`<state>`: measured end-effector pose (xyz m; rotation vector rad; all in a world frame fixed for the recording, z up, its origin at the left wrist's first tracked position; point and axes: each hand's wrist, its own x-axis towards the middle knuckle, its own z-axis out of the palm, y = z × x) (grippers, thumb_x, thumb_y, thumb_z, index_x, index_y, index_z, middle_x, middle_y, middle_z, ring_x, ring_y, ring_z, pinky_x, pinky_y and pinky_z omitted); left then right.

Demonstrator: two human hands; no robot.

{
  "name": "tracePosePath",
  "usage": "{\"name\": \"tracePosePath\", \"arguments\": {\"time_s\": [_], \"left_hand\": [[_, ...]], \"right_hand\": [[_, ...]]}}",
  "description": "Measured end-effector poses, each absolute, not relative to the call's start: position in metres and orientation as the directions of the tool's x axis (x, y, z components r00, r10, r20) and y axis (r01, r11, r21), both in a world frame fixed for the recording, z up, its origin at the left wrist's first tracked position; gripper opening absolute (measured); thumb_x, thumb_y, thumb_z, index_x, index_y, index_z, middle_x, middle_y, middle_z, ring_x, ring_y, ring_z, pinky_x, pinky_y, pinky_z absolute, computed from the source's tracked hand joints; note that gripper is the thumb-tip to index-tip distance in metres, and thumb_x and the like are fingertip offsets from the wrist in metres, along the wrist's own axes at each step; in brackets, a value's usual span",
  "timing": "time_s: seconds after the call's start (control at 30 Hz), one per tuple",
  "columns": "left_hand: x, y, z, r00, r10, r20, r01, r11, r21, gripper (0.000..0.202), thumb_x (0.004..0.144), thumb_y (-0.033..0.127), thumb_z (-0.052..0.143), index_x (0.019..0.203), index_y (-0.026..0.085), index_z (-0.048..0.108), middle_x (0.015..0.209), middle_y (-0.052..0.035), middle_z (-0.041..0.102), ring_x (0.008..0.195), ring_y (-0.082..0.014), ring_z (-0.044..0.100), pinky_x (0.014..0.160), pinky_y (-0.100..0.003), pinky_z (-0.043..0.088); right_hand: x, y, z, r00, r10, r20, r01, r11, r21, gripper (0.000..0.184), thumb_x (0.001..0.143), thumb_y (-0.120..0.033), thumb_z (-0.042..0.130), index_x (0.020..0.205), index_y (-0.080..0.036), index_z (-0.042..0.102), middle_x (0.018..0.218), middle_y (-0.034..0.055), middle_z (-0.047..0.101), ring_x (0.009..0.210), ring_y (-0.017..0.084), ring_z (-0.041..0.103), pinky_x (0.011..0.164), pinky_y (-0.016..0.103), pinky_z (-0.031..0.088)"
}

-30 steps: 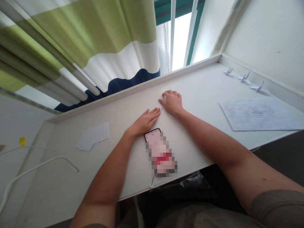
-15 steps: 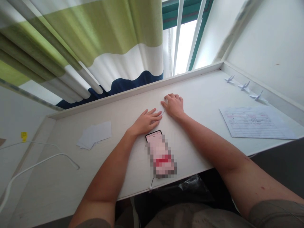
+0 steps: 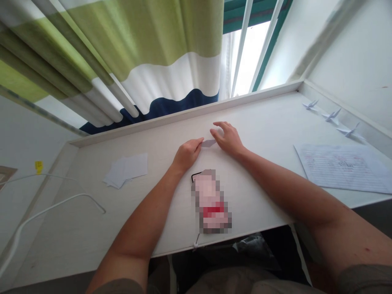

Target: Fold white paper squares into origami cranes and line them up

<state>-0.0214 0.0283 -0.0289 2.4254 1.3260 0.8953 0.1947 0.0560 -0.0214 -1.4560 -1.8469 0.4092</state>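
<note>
A small folded piece of white paper (image 3: pixel 208 143) lies between my hands, a little above the desk or on it; I cannot tell which. My left hand (image 3: pixel 188 154) pinches its left end between thumb and fingers. My right hand (image 3: pixel 227 138) is at the paper's right end, thumb and index finger apart, the other fingers curled partly out of sight. Whether the right hand touches the paper is unclear. Nearer to me, below the hands, a phone (image 3: pixel 211 200) lies face up, its screen mostly blurred out.
Loose white paper squares (image 3: pixel 130 169) lie on the left of the white desk (image 3: pixel 153 220). Several folded paper cranes (image 3: pixel 331 115) stand along the right edge, above a lined sheet (image 3: pixel 343 165). A white cable (image 3: pixel 61 203) loops at the left. Striped curtains (image 3: pixel 171 36) hang behind.
My left hand has gone from lying flat with spread fingers to pinching the paper's end. The right hand has lifted its fingers and opened. The camera view has shifted slightly.
</note>
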Motion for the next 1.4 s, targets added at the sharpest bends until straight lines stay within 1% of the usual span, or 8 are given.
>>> {"name": "tracePosePath", "arguments": {"time_s": [0.17, 0.27, 0.47, 0.73, 1.0, 1.17, 1.3, 1.4], "left_hand": [[-0.02, 0.037, -0.038, 0.139, 0.928, 0.347, 0.524, -0.366, 0.769, 0.03, 0.102, 0.023, 0.056, 0.125, 0.019, 0.073, 0.115, -0.0079, 0.081, 0.097, -0.0186, 0.078, 0.093, -0.036, 0.065], [-0.021, 0.04, -0.039, 0.127, 0.951, 0.28, 0.454, -0.307, 0.836, 0.025, 0.099, 0.021, 0.057, 0.116, 0.018, 0.074, 0.107, -0.0072, 0.081, 0.09, -0.0172, 0.077, 0.088, -0.033, 0.065], [-0.022, 0.036, -0.033, 0.151, 0.938, 0.313, 0.577, -0.341, 0.742, 0.025, 0.096, 0.016, 0.054, 0.101, 0.021, 0.078, 0.102, -0.0055, 0.081, 0.088, -0.019, 0.073, 0.087, -0.037, 0.062], [-0.018, 0.03, -0.025, 0.212, 0.911, 0.355, 0.777, -0.378, 0.504, 0.019, 0.094, 0.016, 0.062, 0.098, 0.022, 0.08, 0.11, -0.0089, 0.078, 0.114, -0.0286, 0.063, 0.108, -0.048, 0.054], [-0.018, 0.031, -0.024, 0.245, 0.921, 0.303, 0.797, -0.369, 0.478, 0.017, 0.097, 0.025, 0.066, 0.106, 0.024, 0.08, 0.104, -0.0072, 0.076, 0.109, -0.0278, 0.065, 0.102, -0.048, 0.054], [-0.017, 0.029, -0.024, 0.255, 0.92, 0.299, 0.783, -0.377, 0.494, 0.016, 0.098, 0.029, 0.067, 0.096, 0.023, 0.081, 0.095, -0.007, 0.075, 0.105, -0.0277, 0.064, 0.1, -0.048, 0.054], [-0.016, 0.029, -0.024, 0.234, 0.915, 0.33, 0.779, -0.379, 0.499, 0.014, 0.097, 0.028, 0.068, 0.096, 0.023, 0.081, 0.104, -0.0077, 0.075, 0.111, -0.0286, 0.061, 0.106, -0.047, 0.053], [-0.017, 0.029, -0.024, 0.213, 0.922, 0.323, 0.788, -0.358, 0.501, 0.016, 0.095, 0.029, 0.072, 0.107, 0.023, 0.08, 0.112, -0.0082, 0.076, 0.116, -0.0302, 0.059, 0.11, -0.049, 0.052]], "right_hand": [[0.194, 0.05, -0.019, -0.339, 0.878, 0.338, 0.568, 0.477, -0.671, 0.046, 0.099, -0.043, 0.065, 0.14, -0.022, 0.064, 0.127, 0.01, 0.079, 0.117, 0.028, 0.072, 0.109, 0.045, 0.052], [0.191, 0.051, -0.022, -0.33, 0.884, 0.332, 0.564, 0.467, -0.682, 0.044, 0.097, -0.034, 0.064, 0.14, -0.021, 0.063, 0.113, 0.0083, 0.081, 0.102, 0.026, 0.075, 0.101, 0.043, 0.055], [0.187, 0.057, -0.028, -0.336, 0.889, 0.313, 0.618, 0.458, -0.639, 0.026, 0.095, -0.025, 0.059, 0.116, -0.023, 0.075, 0.116, 0.0093, 0.078, 0.111, 0.029, 0.07, 0.102, 0.046, 0.054], [0.186, 0.052, -0.026, -0.365, 0.88, 0.304, 0.741, 0.472, -0.477, 0.024, 0.099, -0.025, 0.059, 0.106, -0.026, 0.082, 0.121, 0.0097, 0.075, 0.119, 0.033, 0.061, 0.105, 0.05, 0.049], [0.183, 0.046, -0.022, -0.45, 0.844, 0.29, 0.743, 0.535, -0.402, 0.029, 0.102, -0.027, 0.052, 0.106, -0.023, 0.081, 0.117, 0.0106, 0.077, 0.114, 0.032, 0.063, 0.105, 0.05, 0.047], [0.182, 0.044, -0.022, -0.488, 0.826, 0.282, 0.729, 0.564, -0.389, 0.028, 0.101, -0.026, 0.054, 0.11, -0.023, 0.08, 0.125, 0.0112, 0.076, 0.122, 0.033, 0.061, 0.107, 0.05, 0.046], [0.182, 0.044, -0.023, -0.512, 0.815, 0.272, 0.708, 0.579, -0.403, 0.028, 0.102, -0.025, 0.054, 0.113, -0.02, 0.08, 0.126, 0.0122, 0.076, 0.124, 0.033, 0.061, 0.107, 0.049, 0.047], [0.183, 0.045, -0.022, -0.507, 0.823, 0.255, 0.706, 0.567, -0.426, 0.027, 0.102, -0.024, 0.055, 0.116, -0.02, 0.078, 0.124, 0.0116, 0.075, 0.121, 0.032, 0.062, 0.105, 0.048, 0.048]]}}
